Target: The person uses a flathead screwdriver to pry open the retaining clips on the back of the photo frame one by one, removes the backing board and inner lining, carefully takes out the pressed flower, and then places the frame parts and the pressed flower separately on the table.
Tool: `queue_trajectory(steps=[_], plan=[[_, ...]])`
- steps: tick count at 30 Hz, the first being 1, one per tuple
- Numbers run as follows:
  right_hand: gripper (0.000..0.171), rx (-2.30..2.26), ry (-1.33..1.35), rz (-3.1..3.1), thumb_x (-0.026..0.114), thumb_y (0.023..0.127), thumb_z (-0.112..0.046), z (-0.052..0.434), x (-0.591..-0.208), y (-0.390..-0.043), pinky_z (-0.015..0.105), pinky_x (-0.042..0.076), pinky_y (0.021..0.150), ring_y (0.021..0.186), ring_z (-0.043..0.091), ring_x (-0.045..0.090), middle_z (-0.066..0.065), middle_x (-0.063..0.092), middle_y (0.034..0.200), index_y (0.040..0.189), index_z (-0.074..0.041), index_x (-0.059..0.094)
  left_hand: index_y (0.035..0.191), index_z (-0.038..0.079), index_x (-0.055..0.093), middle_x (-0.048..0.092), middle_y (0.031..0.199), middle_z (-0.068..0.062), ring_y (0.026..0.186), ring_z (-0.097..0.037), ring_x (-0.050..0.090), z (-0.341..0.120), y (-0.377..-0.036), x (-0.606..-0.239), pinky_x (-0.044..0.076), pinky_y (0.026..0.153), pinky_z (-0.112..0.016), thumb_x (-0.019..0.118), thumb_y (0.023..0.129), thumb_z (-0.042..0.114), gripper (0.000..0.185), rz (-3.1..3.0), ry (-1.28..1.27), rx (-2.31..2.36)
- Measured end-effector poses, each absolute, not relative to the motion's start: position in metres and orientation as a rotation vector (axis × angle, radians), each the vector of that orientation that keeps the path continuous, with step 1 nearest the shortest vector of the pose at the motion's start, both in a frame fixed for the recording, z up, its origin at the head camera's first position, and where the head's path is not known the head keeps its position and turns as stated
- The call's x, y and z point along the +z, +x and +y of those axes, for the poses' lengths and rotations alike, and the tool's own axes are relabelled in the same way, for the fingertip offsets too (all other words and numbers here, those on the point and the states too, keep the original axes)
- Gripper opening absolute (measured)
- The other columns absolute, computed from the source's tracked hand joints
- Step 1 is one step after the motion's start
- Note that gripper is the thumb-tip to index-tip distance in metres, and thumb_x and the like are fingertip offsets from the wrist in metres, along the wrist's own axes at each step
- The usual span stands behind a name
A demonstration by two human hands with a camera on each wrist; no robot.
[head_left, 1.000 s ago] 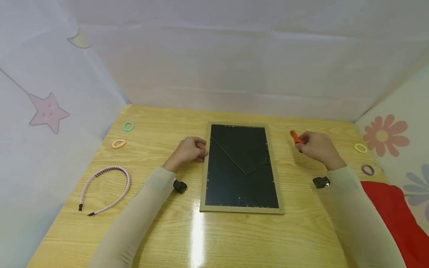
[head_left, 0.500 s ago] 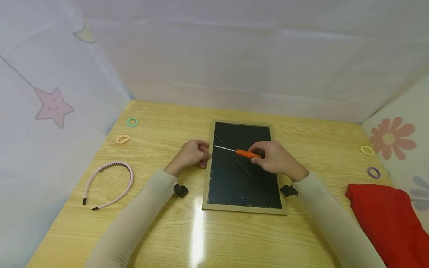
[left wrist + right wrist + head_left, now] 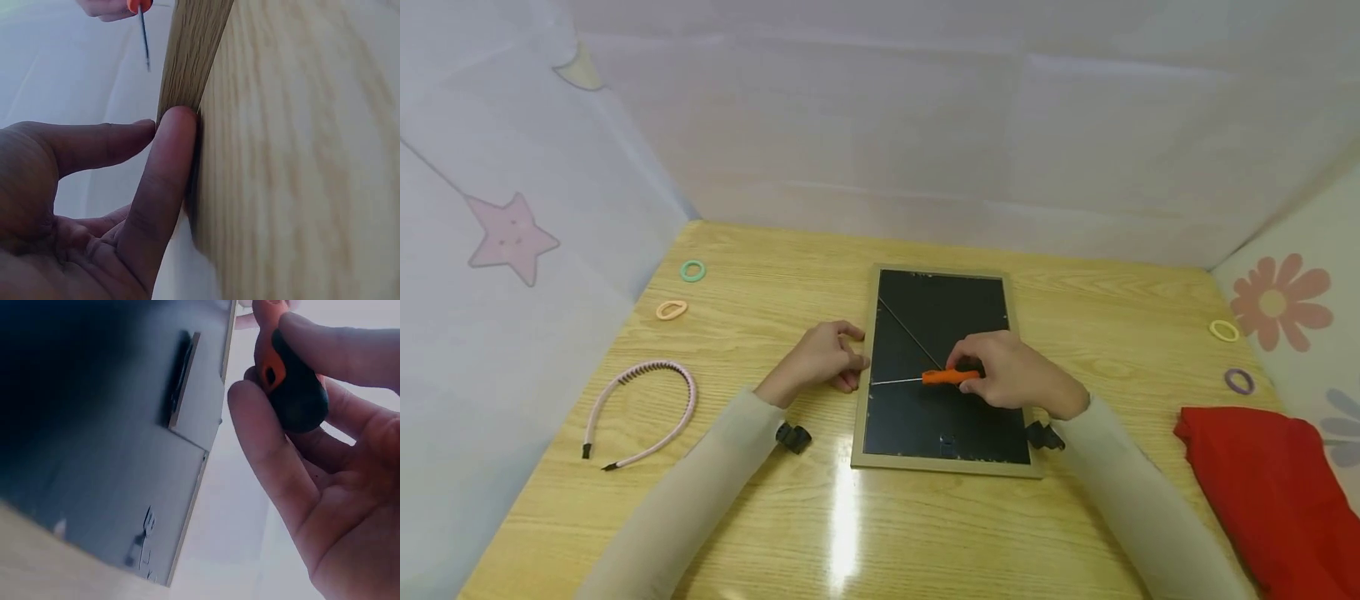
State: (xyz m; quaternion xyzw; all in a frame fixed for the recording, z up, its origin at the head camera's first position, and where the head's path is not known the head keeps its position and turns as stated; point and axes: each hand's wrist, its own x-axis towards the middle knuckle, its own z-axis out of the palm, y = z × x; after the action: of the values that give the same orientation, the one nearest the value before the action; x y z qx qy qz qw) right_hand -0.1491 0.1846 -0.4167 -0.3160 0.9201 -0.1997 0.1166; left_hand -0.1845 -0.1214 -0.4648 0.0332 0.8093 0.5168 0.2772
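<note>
A picture frame (image 3: 942,371) lies face down on the wooden table (image 3: 850,533), its black backing up. My right hand (image 3: 1011,372) pinches an orange-handled screwdriver (image 3: 934,377) over the backing, the thin shaft pointing left toward the frame's left edge. In the right wrist view the fingers (image 3: 294,469) curl round the orange and black handle (image 3: 289,381). My left hand (image 3: 827,357) rests at the frame's left edge, fingers loosely curled. In the left wrist view a finger (image 3: 162,181) presses against the wooden frame edge (image 3: 190,56), and the screwdriver tip (image 3: 144,40) shows above.
A pink headband (image 3: 640,412) lies at the left. Green (image 3: 692,270) and peach (image 3: 671,310) hair ties sit at the back left, yellow (image 3: 1223,330) and purple (image 3: 1238,381) ones at the right. A red cloth (image 3: 1270,492) covers the near right corner. White fabric walls surround the table.
My right hand carried the screwdriver from the table's right side over the frame, then down toward the middle with the shaft pointing left. The left hand stayed at the frame's edge.
</note>
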Motion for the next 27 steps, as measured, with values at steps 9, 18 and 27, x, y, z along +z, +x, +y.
queue_trajectory(steps=[9, 18, 27], plan=[[0.029, -0.653, -0.915, 2.669, 0.084, 0.084, -0.018, 0.201, -0.417, -0.153, 0.031, 0.055, 0.077, 0.09, 0.014, 0.063, 0.003, 0.07, 0.106, 0.11, -0.018, 0.07, 0.137, 0.002, 0.05, 0.072, 0.084, -0.013, 0.059, -0.018, 0.069, -0.122, -0.183, -0.465, 0.065, 0.06, -0.036, 0.073, 0.09, 0.008, 0.053, 2.14, 0.094, 1.409], [0.026, -0.761, -0.845, 2.711, 0.079, 0.089, -0.015, 0.209, -0.414, -0.155, 0.04, 0.06, 0.085, 0.098, 0.019, 0.069, 0.001, 0.073, 0.107, 0.113, -0.014, 0.07, 0.136, 0.002, 0.05, 0.071, 0.084, -0.013, 0.06, -0.019, 0.069, -0.123, -0.183, -0.464, 0.065, 0.061, -0.037, 0.073, 0.09, 0.008, 0.052, 2.123, 0.101, 1.417], [0.022, -0.753, -0.882, 2.7, 0.082, 0.085, -0.013, 0.21, -0.416, -0.157, 0.033, 0.06, 0.078, 0.09, 0.011, 0.069, -0.004, 0.074, 0.1, 0.104, -0.018, 0.071, 0.137, 0.003, 0.05, 0.07, 0.086, -0.014, 0.06, -0.02, 0.07, -0.124, -0.185, -0.465, 0.065, 0.061, -0.037, 0.073, 0.09, 0.007, 0.052, 2.119, 0.078, 1.417]])
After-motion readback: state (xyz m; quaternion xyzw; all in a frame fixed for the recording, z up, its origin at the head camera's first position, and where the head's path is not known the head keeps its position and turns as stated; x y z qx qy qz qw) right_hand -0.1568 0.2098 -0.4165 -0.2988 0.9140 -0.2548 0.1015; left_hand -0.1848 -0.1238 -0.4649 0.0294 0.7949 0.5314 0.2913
